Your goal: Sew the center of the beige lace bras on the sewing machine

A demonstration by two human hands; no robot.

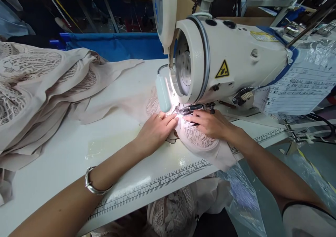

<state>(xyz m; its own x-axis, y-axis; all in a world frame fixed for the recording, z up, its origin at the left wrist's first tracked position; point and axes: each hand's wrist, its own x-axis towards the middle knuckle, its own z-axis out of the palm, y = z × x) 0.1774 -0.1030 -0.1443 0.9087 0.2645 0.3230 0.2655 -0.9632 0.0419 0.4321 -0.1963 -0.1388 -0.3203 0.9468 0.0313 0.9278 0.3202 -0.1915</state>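
A beige lace bra (201,139) lies under the needle area of a white sewing machine (236,58). My left hand (156,130) presses its edge with fingers together, left of the presser foot. On the other side, my right hand (207,123) rests on the lace cup, its fingers bent. Dark pointed thread snips (193,124) stick out from beneath those fingers, mostly hidden. A lit lamp (163,93) shines on the sewing spot; glare and fingertips hide the needle. Sheer fabric (118,105) trails left from the bra.
A heap of beige lace pieces (47,76) covers the table's left side. A printed ruler (157,184) runs along the front edge. More lace pieces (173,209) sit below, on the lap. Handwritten paper (299,79) hangs at right, and a blue cloth (118,46) is behind the table.
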